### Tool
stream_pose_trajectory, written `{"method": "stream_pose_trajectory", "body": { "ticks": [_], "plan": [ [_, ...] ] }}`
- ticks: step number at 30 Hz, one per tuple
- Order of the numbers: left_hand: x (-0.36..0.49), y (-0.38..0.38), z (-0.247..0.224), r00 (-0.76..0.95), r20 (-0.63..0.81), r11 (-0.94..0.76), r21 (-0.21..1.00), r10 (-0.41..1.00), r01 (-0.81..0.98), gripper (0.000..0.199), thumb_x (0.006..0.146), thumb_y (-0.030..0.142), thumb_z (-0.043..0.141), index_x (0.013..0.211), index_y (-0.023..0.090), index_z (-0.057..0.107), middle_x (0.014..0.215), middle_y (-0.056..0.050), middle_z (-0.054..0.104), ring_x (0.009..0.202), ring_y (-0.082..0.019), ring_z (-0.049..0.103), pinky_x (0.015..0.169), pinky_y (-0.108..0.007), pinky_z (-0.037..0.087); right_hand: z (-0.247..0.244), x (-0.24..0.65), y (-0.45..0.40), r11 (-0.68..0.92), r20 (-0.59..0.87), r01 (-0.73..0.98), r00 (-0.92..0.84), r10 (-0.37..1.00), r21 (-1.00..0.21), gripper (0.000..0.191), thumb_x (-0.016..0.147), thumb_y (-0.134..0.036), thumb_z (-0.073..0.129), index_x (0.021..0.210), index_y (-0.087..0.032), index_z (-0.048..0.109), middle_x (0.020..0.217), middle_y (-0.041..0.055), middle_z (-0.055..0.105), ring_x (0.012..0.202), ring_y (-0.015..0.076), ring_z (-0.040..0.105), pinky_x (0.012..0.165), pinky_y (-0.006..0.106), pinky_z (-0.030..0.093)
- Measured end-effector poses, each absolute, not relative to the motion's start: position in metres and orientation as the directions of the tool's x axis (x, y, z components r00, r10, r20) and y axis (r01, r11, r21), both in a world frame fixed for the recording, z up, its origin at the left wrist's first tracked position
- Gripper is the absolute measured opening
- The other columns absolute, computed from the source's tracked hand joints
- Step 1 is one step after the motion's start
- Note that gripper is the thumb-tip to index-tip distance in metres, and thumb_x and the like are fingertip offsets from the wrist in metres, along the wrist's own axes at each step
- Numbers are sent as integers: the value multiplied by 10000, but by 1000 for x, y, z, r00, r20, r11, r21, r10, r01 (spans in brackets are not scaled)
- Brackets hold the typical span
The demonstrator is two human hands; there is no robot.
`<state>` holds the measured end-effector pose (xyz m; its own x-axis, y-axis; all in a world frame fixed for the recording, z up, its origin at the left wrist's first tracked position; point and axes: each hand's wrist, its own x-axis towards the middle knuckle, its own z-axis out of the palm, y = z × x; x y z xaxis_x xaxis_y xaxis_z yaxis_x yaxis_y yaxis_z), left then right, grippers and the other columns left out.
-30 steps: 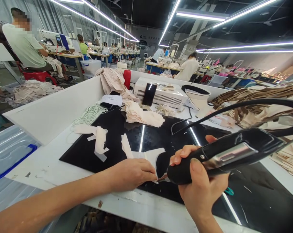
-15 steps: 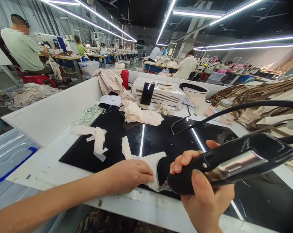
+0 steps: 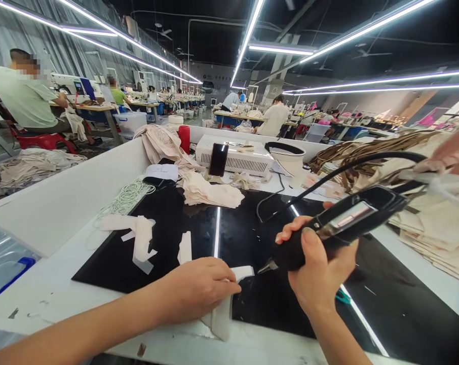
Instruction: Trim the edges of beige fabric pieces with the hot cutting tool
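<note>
My left hand [image 3: 204,289] has its fingers pressed together on a white fabric piece [image 3: 222,317] that lies over the front edge of the black sheet [image 3: 267,299]. In my right hand [image 3: 316,268] is a black handheld tool [image 3: 343,223] with a cable. The tool's pointed metal tip [image 3: 266,267] is just right of the fabric's upper end, a small gap from it. Left of my left hand lie a short white strip [image 3: 185,248] and several curled white strips [image 3: 141,243].
Behind are a beige fabric pile [image 3: 212,190], a phone [image 3: 218,159], a white vented box [image 3: 239,157] and green cord [image 3: 128,197]. Fabric stacks [image 3: 438,238] stand at the right, where another person's blurred hand [image 3: 452,149] reaches in. A teal object [image 3: 342,295] lies by my right wrist.
The fabric under my left hand has turned and sits nearer the front edge. The tool tip has moved up and away from it. Another person's hand has appeared at the right.
</note>
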<state>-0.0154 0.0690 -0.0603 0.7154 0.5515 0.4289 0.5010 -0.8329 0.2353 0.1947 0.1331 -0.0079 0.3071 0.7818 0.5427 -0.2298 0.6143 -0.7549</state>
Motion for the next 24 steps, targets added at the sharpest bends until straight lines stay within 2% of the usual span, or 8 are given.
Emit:
{"method": "stream_pose_trajectory", "body": {
  "ticks": [5, 8, 11, 24],
  "plan": [
    [6, 92, -70, 703, 440, -801, 67, 559, 595, 193, 1011, 144, 614, 1196, 140, 667, 1107, -93, 682, 984, -205, 655, 936, -332, 571, -15, 193, 140, 619, 560, -251, 271, 783, -744, 515, 851, -310, 799, 1309, -287, 565, 817, -60, 664, 632, 131, 613, 576, 305, 564],
    [13, 97, -74, 720, 395, -784, -1, 570, 621, 237, 994, 248, 704, 1199, 145, 648, 1073, -78, 663, 976, -212, 646, 916, -339, 563, -17, 192, 141, 610, 556, -248, 256, 791, -753, 524, 863, -299, 791, 1330, -295, 553, 823, -59, 661, 641, 134, 611, 591, 311, 563],
    [15, 97, -78, 728, 370, -771, -49, 576, 635, 250, 989, 277, 725, 1176, 135, 642, 1018, -67, 659, 956, -213, 644, 895, -337, 548, -19, 191, 143, 608, 558, -248, 246, 793, -754, 532, 867, -294, 789, 1341, -296, 548, 830, -58, 660, 642, 136, 615, 604, 317, 559],
    [15, 94, -83, 700, 410, -753, -47, 585, 657, 141, 1029, 246, 656, 1119, 139, 642, 1019, -60, 665, 962, -202, 634, 906, -340, 527, -22, 186, 145, 595, 546, -248, 243, 802, -764, 511, 856, -299, 790, 1309, -305, 553, 846, -65, 660, 640, 123, 616, 608, 311, 556]
  ]
}}
